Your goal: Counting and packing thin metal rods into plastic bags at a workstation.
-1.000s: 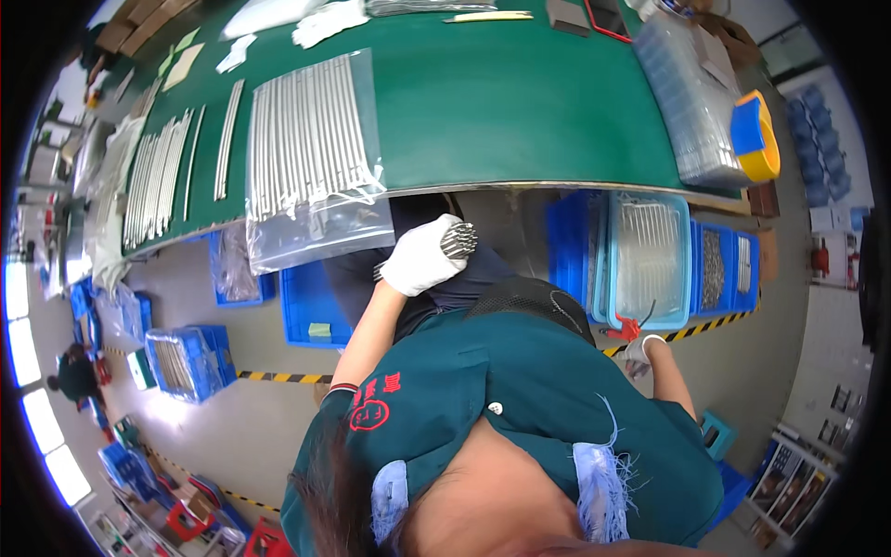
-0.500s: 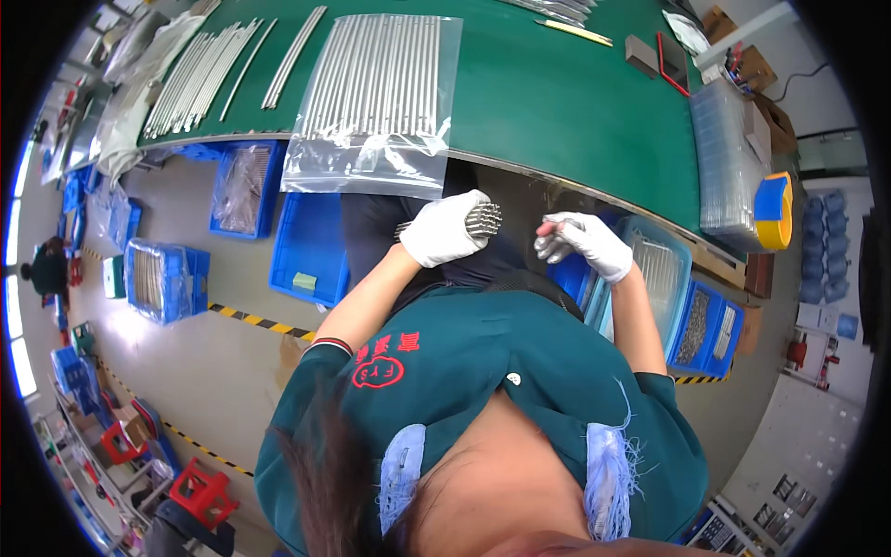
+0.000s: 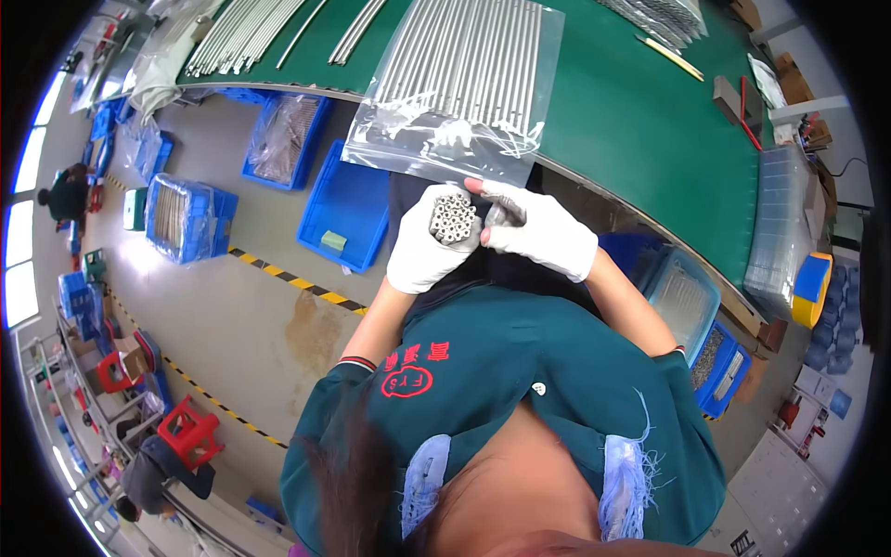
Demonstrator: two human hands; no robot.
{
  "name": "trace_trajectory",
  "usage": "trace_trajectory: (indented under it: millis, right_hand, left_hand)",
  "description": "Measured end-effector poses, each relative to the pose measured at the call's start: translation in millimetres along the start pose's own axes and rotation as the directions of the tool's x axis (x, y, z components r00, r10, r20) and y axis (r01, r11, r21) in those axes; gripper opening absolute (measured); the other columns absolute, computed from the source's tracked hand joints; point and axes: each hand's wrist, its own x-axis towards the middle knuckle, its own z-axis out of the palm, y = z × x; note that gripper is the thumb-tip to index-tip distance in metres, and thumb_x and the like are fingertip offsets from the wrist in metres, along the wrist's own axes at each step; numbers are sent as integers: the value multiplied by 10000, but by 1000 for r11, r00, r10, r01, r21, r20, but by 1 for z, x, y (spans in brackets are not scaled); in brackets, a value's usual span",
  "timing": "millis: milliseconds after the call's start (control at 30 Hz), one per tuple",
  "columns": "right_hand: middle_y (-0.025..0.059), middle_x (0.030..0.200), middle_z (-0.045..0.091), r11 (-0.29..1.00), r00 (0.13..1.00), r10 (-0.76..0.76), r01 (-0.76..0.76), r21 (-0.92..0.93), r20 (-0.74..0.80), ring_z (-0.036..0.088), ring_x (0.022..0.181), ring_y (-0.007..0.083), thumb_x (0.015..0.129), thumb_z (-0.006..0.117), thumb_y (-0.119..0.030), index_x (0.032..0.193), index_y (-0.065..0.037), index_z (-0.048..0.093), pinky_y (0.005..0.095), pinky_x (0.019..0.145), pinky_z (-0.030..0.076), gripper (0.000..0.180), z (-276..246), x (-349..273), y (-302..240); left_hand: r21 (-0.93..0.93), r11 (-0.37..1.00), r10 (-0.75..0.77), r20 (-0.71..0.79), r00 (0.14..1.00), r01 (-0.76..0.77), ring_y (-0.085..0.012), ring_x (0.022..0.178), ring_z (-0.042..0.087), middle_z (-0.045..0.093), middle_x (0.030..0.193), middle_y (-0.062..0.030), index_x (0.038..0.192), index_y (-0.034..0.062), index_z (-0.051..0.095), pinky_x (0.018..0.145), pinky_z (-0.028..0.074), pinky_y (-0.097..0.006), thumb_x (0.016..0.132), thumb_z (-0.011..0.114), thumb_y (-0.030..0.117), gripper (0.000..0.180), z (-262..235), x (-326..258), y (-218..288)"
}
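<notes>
My left hand (image 3: pixel 419 249), in a white glove, is wrapped round a bundle of thin metal tubes (image 3: pixel 453 219). The hollow round ends of the tubes face up at me, and their lengths are hidden below the hand. Close by on the right, my gloved right hand (image 3: pixel 549 232) curves in a C shape, thumb and fingers apart, with bare fingertips and grey smudges on the glove. Just beyond both hands, a clear plastic bag (image 3: pixel 408 139) hangs slightly over the table edge, with a row of long metal tubes (image 3: pixel 464 65) in it.
On the green table (image 3: pixel 631 121) lie more loose tubes (image 3: pixel 246 37), a yellow pencil-like stick (image 3: pixel 675 60) and a grey block (image 3: pixel 727 97). A blue bin (image 3: pixel 320 209) stands on the floor at left. Right of me are a lidded clear bin (image 3: pixel 682 292) and a tape roll (image 3: pixel 812 290).
The bundle has tipped from lying sideways to showing its tube ends upward. My right hand has come left, close to the bundle, with its fingers spread wider. The view has shifted.
</notes>
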Motion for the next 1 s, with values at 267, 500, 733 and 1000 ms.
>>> trace_trajectory:
  millis: [267, 500, 733, 1000]
  right_hand:
    - [160, 1162, 594, 936, 990, -141, 143, -322, 28, 585, 1052, 316, 768, 687, -370, 1363, -155, 427, 331, 904, 446, 684, 7, 14, -3]
    - [156, 1156, 587, 945, 994, -72, 93, -315, 76, 575, 1067, 303, 743, 718, -293, 1319, -121, 466, 340, 912, 441, 652, 3, 22, 1]
    - [162, 1071, 625, 948, 981, -40, 97, -304, 187, 608, 969, 347, 737, 714, -317, 1319, -147, 455, 365, 837, 470, 660, 0, 26, 4]
    - [103, 1012, 656, 948, 961, 24, 65, -313, 274, 650, 885, 243, 715, 769, -264, 1294, -157, 485, 303, 814, 474, 653, 0, 30, -2]
  left_hand:
    - [-45, 991, -123, 41, 992, 125, -132, 890, 599, 618, 975, -59, 1106, 26, 526, 813, 473, -271, 636, 792, 125, 550, -3, 0, 1]
    - [46, 995, -90, -43, 995, 91, -171, 857, 637, 638, 952, -97, 1080, 31, 555, 785, 506, -290, 574, 849, 138, 595, 4, -3, -10]
    - [-85, 986, -149, -52, 988, 144, -259, 849, 626, 620, 949, -99, 1070, 84, 542, 776, 499, -339, 507, 859, 119, 647, 2, -18, -29]
    - [-70, 982, -178, -32, 983, 176, -292, 846, 615, 622, 951, -101, 1090, 60, 533, 765, 483, -379, 483, 869, 214, 711, -1, -28, -31]
